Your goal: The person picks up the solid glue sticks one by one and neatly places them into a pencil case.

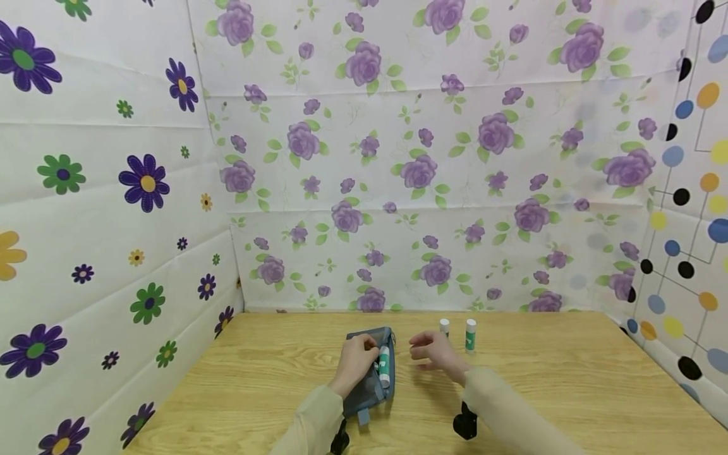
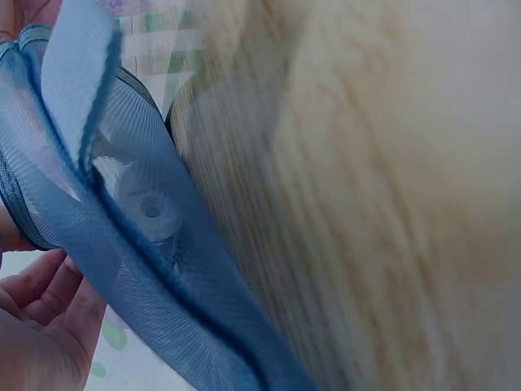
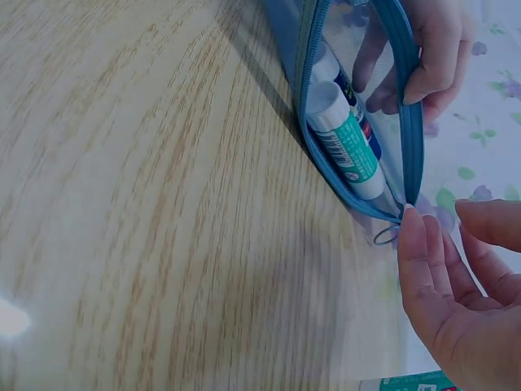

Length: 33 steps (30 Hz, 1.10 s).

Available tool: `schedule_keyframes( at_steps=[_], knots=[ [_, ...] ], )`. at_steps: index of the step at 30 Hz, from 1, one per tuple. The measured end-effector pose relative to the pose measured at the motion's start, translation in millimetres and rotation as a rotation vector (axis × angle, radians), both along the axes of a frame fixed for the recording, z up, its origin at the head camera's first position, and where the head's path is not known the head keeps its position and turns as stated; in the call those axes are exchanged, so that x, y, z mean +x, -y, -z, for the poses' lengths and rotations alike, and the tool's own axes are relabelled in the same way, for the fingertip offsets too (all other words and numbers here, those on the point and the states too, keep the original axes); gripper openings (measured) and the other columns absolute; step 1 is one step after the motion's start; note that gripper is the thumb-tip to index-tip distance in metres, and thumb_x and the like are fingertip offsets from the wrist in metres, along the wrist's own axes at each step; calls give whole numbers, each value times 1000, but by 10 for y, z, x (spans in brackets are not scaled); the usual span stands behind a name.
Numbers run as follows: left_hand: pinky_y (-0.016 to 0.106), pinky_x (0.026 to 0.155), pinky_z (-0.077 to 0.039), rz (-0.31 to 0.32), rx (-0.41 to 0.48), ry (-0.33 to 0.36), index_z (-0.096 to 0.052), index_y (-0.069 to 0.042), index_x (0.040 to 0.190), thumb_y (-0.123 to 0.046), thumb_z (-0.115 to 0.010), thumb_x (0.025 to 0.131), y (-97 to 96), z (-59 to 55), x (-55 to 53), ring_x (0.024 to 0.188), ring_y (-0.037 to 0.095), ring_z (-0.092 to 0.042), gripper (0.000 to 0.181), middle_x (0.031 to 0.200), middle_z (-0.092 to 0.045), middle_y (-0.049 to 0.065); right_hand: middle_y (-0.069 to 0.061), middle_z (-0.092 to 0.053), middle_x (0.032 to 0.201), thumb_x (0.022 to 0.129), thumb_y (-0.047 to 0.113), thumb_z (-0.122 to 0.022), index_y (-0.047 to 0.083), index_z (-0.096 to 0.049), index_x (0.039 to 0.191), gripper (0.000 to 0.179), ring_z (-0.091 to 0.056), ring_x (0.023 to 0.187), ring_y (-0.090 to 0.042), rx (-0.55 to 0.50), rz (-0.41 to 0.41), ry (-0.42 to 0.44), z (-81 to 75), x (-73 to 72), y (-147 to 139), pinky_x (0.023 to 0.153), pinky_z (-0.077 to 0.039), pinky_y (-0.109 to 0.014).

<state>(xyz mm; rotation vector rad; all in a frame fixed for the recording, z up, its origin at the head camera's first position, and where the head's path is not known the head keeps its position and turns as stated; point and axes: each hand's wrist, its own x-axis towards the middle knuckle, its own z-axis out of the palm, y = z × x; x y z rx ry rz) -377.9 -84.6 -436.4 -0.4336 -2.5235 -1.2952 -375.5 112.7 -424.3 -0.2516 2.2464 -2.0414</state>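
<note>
A blue mesh zipper pouch [image 1: 372, 388] lies unzipped on the table. My left hand [image 1: 357, 363] pinches its left rim, with some fingers showing through the mesh in the right wrist view. Inside is a glue stick [image 3: 346, 142] with a green label and white cap, beside a second stick with a dark blue label [image 3: 370, 142]. Through the mesh, the left wrist view shows a round white end [image 2: 151, 208]. To the pouch's right, my right hand [image 1: 438, 354] hovers with loosely bent fingers and nothing in them, apart from the pouch in the head view.
Two more glue sticks stand upright behind my right hand: one partly covered by it [image 1: 444, 325], the other fully visible [image 1: 470, 336]. The wooden table [image 1: 569, 379] meets flower-printed cloth [image 1: 364, 253] at the back. Patterned cloth also hangs at both sides.
</note>
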Motion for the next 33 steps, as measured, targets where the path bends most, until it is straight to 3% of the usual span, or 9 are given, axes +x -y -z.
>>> schedule_keyframes(
  at_steps=[11, 20, 33],
  knots=[
    [31, 55, -43, 2, -2, 3, -64, 2, 88, -4, -57, 84, 10, 3, 0, 62, 14, -51, 10, 73, -56, 0, -16, -54, 94, 87, -3, -53, -12, -49, 108, 23, -56, 83, -26, 28, -48, -4, -139, 14, -199, 66, -49, -40],
    [31, 54, -43, -8, -3, -11, -64, 2, 88, -4, -57, 83, 14, 12, -16, 61, 13, -52, 10, 72, -57, 0, -14, -55, 96, 86, 0, -57, -7, -54, 103, 18, -56, 86, -29, 70, -12, -11, -306, 25, -323, 66, -49, -39],
    [30, 53, -42, -1, 7, -1, -64, 3, 88, -3, -57, 83, 13, -1, -11, 59, 13, -51, 11, 70, -55, 0, -17, -57, 95, 86, -1, -57, -9, -54, 104, 20, -57, 82, -27, 35, -33, -50, -393, 37, -493, 66, -49, -40]
  ],
)
